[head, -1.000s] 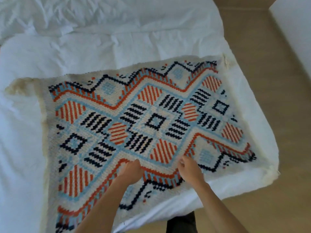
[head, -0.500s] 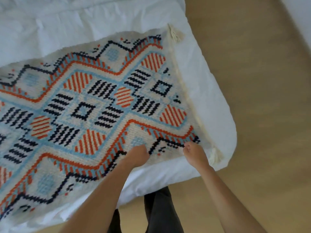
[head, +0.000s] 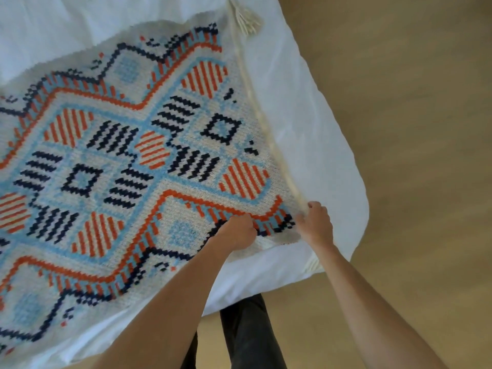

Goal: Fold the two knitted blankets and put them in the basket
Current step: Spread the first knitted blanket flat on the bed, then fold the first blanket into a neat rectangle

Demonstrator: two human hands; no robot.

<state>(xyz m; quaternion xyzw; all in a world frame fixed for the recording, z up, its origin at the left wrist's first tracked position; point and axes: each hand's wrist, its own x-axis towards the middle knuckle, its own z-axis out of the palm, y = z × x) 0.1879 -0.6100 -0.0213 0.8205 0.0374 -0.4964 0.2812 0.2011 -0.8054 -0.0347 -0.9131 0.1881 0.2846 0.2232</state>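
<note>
Two pinching grips, left hand and right hand, hold the near right corner of the cream-orange-blue knitted blanket on the white bed, probably to start folding.

White bed fills frame from 7 o'clock round to 1 o'clock, with rounded corner toward 4 o'clock. Crumpled white sheet shows as bare strip along edge, 1 to 6 o'clock.

Knitted blanket spread flat on sheet: cream ground with orange, light-blue and navy zigzags, diamonds and striped patches. Runs out of frame at 9 o'clock.

Cream tassel on sheet at blanket's 12 o'clock corner. Second tassel at 5 o'clock corner, at bed edge.

Tan floor beside bed, 12 through 6 o'clock.
</note>
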